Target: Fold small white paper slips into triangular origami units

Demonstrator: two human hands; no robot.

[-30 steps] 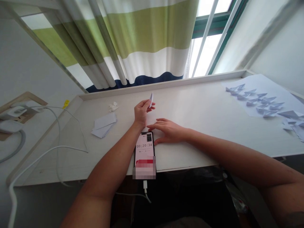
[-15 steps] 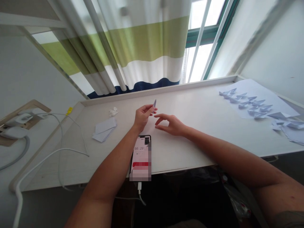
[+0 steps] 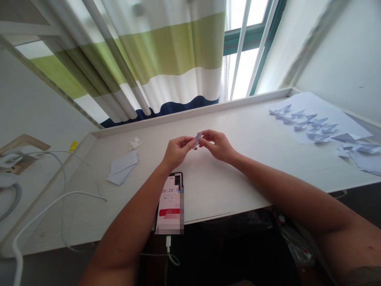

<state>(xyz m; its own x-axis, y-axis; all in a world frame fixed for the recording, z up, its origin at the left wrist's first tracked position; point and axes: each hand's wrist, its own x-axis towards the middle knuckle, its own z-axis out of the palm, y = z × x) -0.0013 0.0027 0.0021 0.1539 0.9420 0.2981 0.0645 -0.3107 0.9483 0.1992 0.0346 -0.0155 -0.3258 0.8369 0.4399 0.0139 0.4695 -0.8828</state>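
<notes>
Between both hands, above the middle of the white table, is a small folded piece of paper (image 3: 197, 140). My left hand (image 3: 177, 150) pinches it from the left, thumb against the paper. From the right, my right hand (image 3: 216, 145) grips the same piece between thumb and fingers. A phone (image 3: 171, 202) showing a timer lies at the table's front edge, below my left hand and partly behind the forearm. Several folded paper figures (image 3: 311, 124) stand on a white sheet (image 3: 336, 109) at the right.
Flat paper slips (image 3: 122, 167) lie on the left of the table (image 3: 226, 190), with a crumpled white bit (image 3: 134, 143) behind them. White cables (image 3: 74, 194) run across the left side to a wall socket (image 3: 22, 153). More paper (image 3: 369, 161) lies far right.
My right hand has moved up and closed on the folded paper, which now sits lower and between both hands. The whole view has shifted slightly.
</notes>
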